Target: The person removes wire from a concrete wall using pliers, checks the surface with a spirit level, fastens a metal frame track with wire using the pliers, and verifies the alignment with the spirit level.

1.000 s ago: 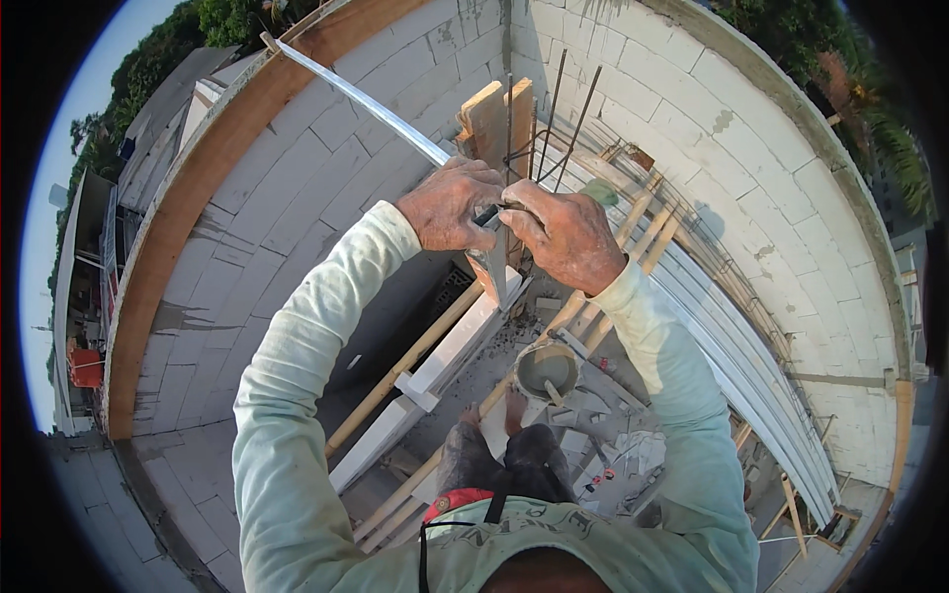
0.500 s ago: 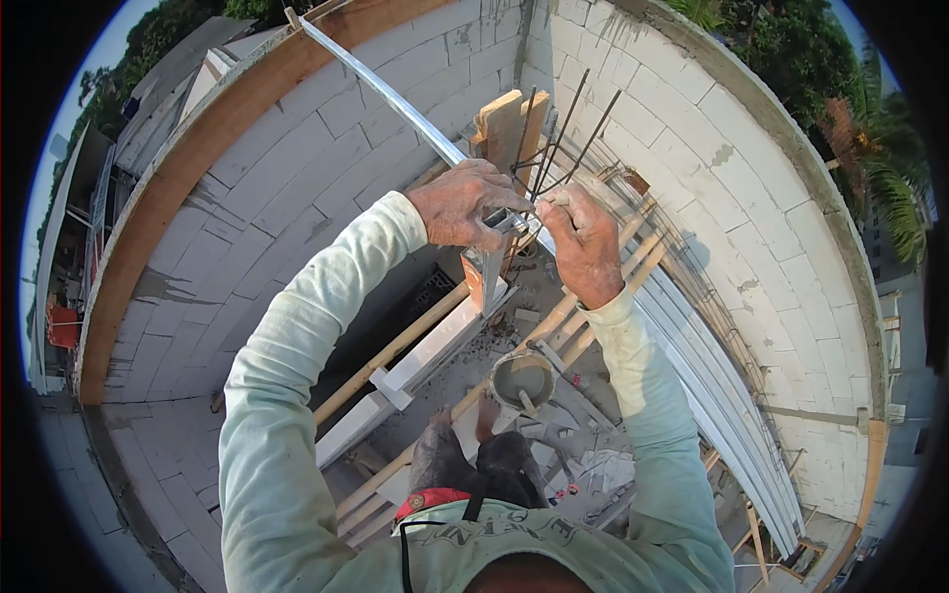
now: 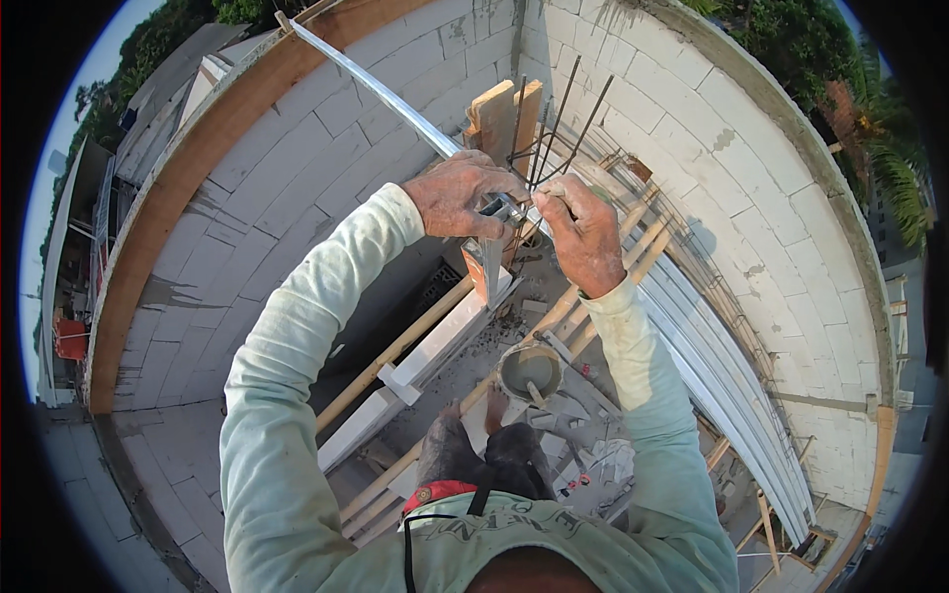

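Note:
A long silvery metal channel [image 3: 381,94] runs from the top of the far-left wall to my hands. My left hand [image 3: 460,196] is closed round its near end, thumb below and fingers over the top. My right hand [image 3: 581,235] is pinched beside that end, thumb against the bent fingers. Whatever it holds is too small or hidden to name. Just beneath the hands stands a narrow post with an orange side [image 3: 478,265]. Dark steel rebar rods [image 3: 565,124] rise right behind the fingers, next to upright wooden boards [image 3: 499,119].
Pale block walls [image 3: 746,188] surround me, with a wooden board [image 3: 148,237] along the left top edge. Long metal profiles [image 3: 717,385] lean on the right beside wooden poles. Below are a bucket of grey mix [image 3: 531,374], a white block beam [image 3: 435,346] and rubble.
The view has shifted slightly. My left hand still grips the channel's end, and my right hand stays pinched beside it with the fingers slightly turned.

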`<state>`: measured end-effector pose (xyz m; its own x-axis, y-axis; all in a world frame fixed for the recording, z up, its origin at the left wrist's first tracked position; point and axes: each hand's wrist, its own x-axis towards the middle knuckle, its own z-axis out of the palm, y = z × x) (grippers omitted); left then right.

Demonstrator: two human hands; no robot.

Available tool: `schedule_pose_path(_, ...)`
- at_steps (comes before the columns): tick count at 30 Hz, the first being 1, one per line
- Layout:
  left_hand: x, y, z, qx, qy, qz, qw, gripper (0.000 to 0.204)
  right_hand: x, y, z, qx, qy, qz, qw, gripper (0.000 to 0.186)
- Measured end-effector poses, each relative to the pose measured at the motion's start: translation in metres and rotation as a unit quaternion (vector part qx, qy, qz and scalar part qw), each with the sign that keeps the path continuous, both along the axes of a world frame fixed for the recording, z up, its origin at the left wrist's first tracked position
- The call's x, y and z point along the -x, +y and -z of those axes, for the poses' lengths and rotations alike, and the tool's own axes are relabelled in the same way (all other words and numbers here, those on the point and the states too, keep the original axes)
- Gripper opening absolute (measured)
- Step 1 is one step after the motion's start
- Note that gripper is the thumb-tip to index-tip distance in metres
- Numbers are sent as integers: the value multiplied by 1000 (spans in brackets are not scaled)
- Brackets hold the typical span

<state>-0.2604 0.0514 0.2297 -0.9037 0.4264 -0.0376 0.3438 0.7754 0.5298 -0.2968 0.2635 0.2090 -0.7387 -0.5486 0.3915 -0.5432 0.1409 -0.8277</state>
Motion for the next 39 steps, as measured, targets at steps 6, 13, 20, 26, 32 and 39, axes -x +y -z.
schedule_pose_path(6, 5, 10, 2, -4, 23, -17, 1000, 45, 4, 2, 4, -10, -4, 4, 1000, 14)
schedule_pose_path(13, 9, 12, -10, -102, -62, -54, 991, 32, 6, -3, 1, 3, 7, 20, 1000, 14)
schedule_pose_path(20, 12, 18, -13, -67, -65, -62, 994, 23, -4, 0, -5, -27, -27, 10, 999, 16)
schedule_pose_path(26, 13, 20, -10, -87, -64, -48, 993, 19, -14, 1, 1, 40, -28, 26, 998, 15)
schedule_pose_path(32, 16, 18, -15, -83, -64, -37, 994, 22, -25, -4, 6, 102, -70, 51, 991, 15)
schedule_pose_path(39, 23, 23, -20, -71, -101, -61, 990, 22, -10, 9, -4, -56, 121, 72, 988, 18)
